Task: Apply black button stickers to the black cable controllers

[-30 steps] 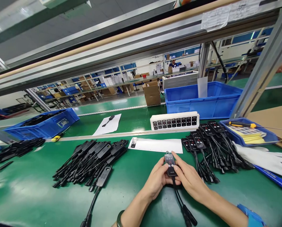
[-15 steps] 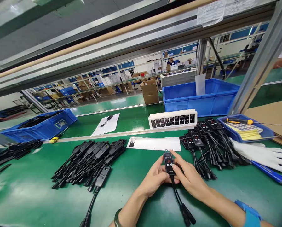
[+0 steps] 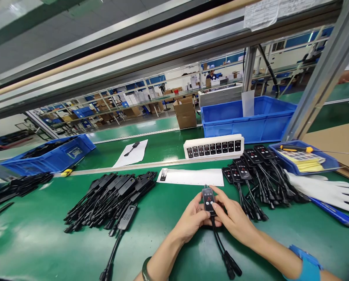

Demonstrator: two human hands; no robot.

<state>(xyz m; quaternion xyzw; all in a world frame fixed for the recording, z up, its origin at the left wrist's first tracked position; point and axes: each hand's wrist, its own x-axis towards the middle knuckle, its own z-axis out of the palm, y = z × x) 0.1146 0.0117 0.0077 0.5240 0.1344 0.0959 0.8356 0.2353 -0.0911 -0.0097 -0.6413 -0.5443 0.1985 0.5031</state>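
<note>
Between my two hands is a black inline controller (image 3: 208, 200) with white buttons, red marks and two cables hanging toward me. My left hand (image 3: 192, 216) grips its left side, the thumb on the lower face. From the right, my right hand (image 3: 231, 216) closes on it with the thumb at its right edge. Just beyond lies a white label strip (image 3: 194, 177) with one black label at its left end. Left of my hands lies a pile of controllers (image 3: 112, 199) without face labels, one nearer controller (image 3: 127, 218) apart. Labelled controllers (image 3: 247, 171) are heaped on the right.
A stack of label sheets (image 3: 213, 147) stands behind the strip. Blue bins stand at the back right (image 3: 247, 128) and left (image 3: 51, 156). At right are a tray (image 3: 332, 166) with a screwdriver (image 3: 297, 149), and white gloves (image 3: 329, 193). One controller lies on white paper (image 3: 139, 154).
My left thumb has shifted slightly up on the controller's lower face, covering part of the print there. Otherwise both hands hold it in the same place.
</note>
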